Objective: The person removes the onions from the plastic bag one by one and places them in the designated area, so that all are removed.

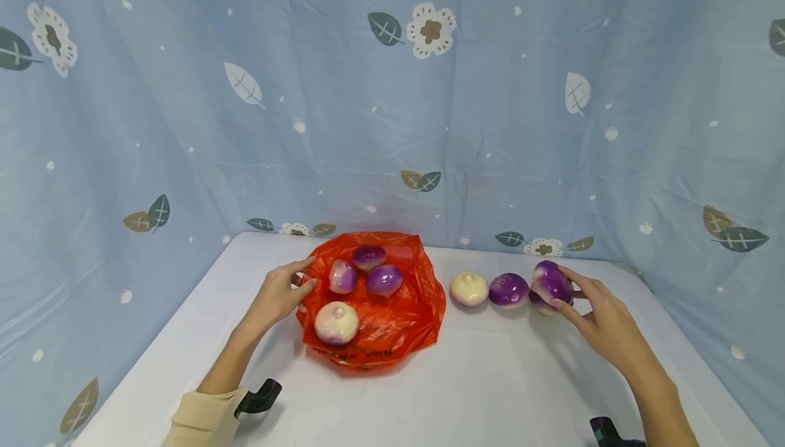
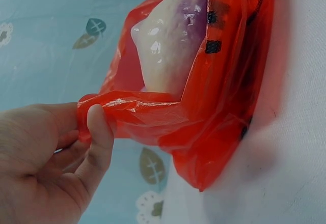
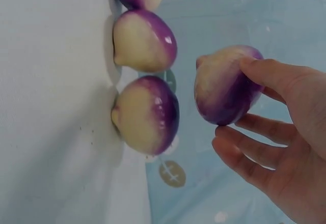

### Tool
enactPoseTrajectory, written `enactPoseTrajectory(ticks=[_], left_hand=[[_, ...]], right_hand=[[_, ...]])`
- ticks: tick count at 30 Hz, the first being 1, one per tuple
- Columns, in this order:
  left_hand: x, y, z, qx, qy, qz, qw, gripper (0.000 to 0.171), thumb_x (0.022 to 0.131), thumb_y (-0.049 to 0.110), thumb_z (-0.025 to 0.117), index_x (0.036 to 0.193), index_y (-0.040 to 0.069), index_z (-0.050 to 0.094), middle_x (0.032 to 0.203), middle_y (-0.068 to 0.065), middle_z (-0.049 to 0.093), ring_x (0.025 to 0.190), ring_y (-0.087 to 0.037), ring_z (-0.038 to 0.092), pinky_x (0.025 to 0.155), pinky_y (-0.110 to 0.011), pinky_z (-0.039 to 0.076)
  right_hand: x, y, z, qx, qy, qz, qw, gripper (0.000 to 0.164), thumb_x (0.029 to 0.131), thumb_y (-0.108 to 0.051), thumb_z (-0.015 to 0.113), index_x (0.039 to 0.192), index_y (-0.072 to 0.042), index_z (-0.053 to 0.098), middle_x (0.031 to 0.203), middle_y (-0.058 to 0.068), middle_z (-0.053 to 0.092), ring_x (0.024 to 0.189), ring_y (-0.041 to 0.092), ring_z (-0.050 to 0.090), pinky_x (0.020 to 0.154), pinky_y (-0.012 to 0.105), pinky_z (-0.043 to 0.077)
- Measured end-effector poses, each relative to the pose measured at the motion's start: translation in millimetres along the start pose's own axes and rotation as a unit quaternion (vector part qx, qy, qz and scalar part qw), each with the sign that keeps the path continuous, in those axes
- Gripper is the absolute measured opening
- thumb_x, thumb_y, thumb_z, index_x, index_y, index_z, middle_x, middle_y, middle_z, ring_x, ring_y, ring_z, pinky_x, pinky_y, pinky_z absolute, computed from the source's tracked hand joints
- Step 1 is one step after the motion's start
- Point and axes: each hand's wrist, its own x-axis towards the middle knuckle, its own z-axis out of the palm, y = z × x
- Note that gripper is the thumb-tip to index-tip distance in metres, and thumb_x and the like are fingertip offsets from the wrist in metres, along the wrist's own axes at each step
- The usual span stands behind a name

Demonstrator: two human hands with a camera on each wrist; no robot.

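My left hand (image 1: 279, 295) pinches the left rim of a red plastic bag (image 1: 392, 321) between thumb and fingers. Several purple-and-white turnips lie in the spread-open bag, one mostly pale turnip (image 1: 336, 323) near its front. On the right, my right hand (image 1: 607, 324) grips a glossy purple-and-white turnip (image 3: 229, 89) with thumb and fingertips, lifted off the table. Below it another turnip (image 3: 147, 114) rests on the table, partly hidden in the head view. It ends a row with a purple turnip (image 1: 509, 290) and a pale one (image 1: 469, 289).
The table (image 1: 490, 386) has a white cover. Behind it and along both sides hangs a blue curtain (image 1: 343, 93) printed with leaves and flowers. Black wrist devices (image 1: 259, 396) show by both forearms.
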Motion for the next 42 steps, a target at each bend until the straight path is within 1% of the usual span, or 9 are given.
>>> enactPoseTrajectory(ticks=[5,8,12,15,18,25,31,39,42], left_hand=[[5.1,0.1,-1.7,-0.002,-0.001,0.009,1.0,0.048,0.09,0.008,0.067,0.137,0.001,0.056,0.094,-0.018,0.067,0.065,-0.016,0.058,0.048,-0.022,0.051],[5.9,-0.2,-2.8,0.005,0.0,0.008,1.0,0.049,0.09,0.009,0.068,0.137,0.001,0.056,0.094,-0.017,0.067,0.067,-0.017,0.058,0.048,-0.022,0.05],[5.1,-0.3,-3.4,0.004,-0.002,0.001,1.0,0.049,0.09,0.009,0.068,0.137,0.002,0.056,0.097,-0.018,0.067,0.072,-0.019,0.057,0.049,-0.022,0.051],[4.1,0.0,-3.3,-0.002,-0.005,-0.004,1.0,0.049,0.09,0.009,0.067,0.138,0.002,0.055,0.098,-0.018,0.067,0.072,-0.019,0.058,0.05,-0.022,0.052],[3.1,-0.1,-2.5,-0.006,-0.004,-0.004,1.0,0.049,0.09,0.009,0.067,0.138,0.002,0.055,0.095,-0.018,0.067,0.07,-0.019,0.058,0.049,-0.021,0.052],[1.5,-1.4,-0.8,-0.004,-0.002,0.001,1.0,0.049,0.09,0.008,0.067,0.137,0.002,0.056,0.102,-0.019,0.068,0.071,-0.019,0.057,0.049,-0.021,0.051],[0.7,-1.4,-1.9,-0.003,-0.003,0.003,1.0,0.049,0.091,0.008,0.067,0.138,0.002,0.054,0.113,-0.021,0.066,0.07,-0.019,0.057,0.049,-0.021,0.051],[0.1,-0.5,-1.1,0.003,-0.001,0.007,1.0,0.049,0.091,0.008,0.066,0.137,0.0,0.055,0.111,-0.022,0.067,0.072,-0.019,0.058,0.05,-0.021,0.051],[0.3,-0.2,0.1,0.0,-0.002,0.006,1.0,0.049,0.091,0.008,0.066,0.137,0.0,0.055,0.112,-0.022,0.067,0.072,-0.019,0.058,0.05,-0.021,0.051]], right_hand=[[1,11,-6,-0.004,0.009,0.013,1.0,0.064,0.084,-0.012,0.077,0.141,-0.009,0.05,0.109,0.023,0.061,0.09,0.041,0.067,0.055,0.024,0.056],[1,19,-11,-0.007,0.007,0.029,1.0,0.062,0.085,-0.015,0.076,0.141,-0.007,0.049,0.11,0.026,0.059,0.092,0.045,0.065,0.054,0.022,0.054],[-2,30,-16,-0.02,0.001,0.058,0.998,0.062,0.088,-0.024,0.074,0.141,-0.005,0.048,0.114,0.031,0.057,0.095,0.051,0.063,0.059,0.042,0.059],[-5,37,-17,-0.028,-0.007,0.076,0.997,0.063,0.089,-0.027,0.073,0.142,-0.004,0.047,0.118,0.034,0.055,0.097,0.053,0.061,0.067,0.061,0.055],[-9,43,-17,-0.034,-0.015,0.091,0.995,0.063,0.089,-0.026,0.072,0.142,-0.004,0.046,0.121,0.035,0.054,0.098,0.054,0.06,0.073,0.068,0.051],[-17,56,-16,-0.047,-0.035,0.123,0.991,0.063,0.089,-0.023,0.072,0.142,-0.002,0.044,0.124,0.037,0.051,0.1,0.054,0.059,0.076,0.071,0.048],[-23,66,-10,-0.062,-0.067,0.151,0.984,0.064,0.091,-0.028,0.07,0.142,-0.001,0.043,0.12,0.038,0.051,0.099,0.054,0.058,0.074,0.07,0.048],[-27,70,-5,-0.077,-0.124,0.186,0.972,0.066,0.093,-0.033,0.066,0.143,0.001,0.04,0.121,0.043,0.047,0.102,0.058,0.055,0.074,0.071,0.048],[-29,72,-3,-0.079,-0.131,0.191,0.969,0.066,0.093,-0.033,0.066,0.143,0.0,0.04,0.123,0.043,0.046,0.104,0.06,0.054,0.075,0.072,0.047]])
